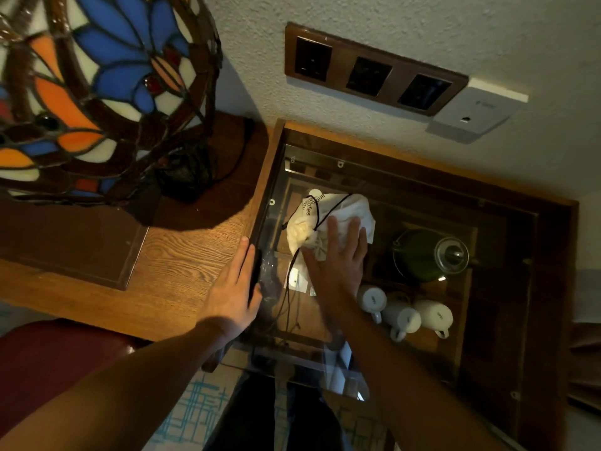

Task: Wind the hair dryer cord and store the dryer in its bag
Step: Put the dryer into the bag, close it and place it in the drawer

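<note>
A white drawstring bag (338, 209) with dark lettering lies bunched on the glass-topped compartment (383, 187) to the right of the wooden desk. Black drawstrings (289, 288) trail from it toward me. My right hand (338, 258) rests flat on the bag's near part, fingers spread. My left hand (234, 288) lies flat along the desk's right edge, fingers straight and together, holding nothing. The hair dryer itself is not visible; whether it is inside the bag I cannot tell.
A stained-glass lamp (97, 86) stands on the desk (182, 252) at the left. A green kettle (429, 255) and three white mugs (403, 314) sit right of the bag. A three-socket wall plate (374, 70) is above. A red chair seat (48, 362) is at lower left.
</note>
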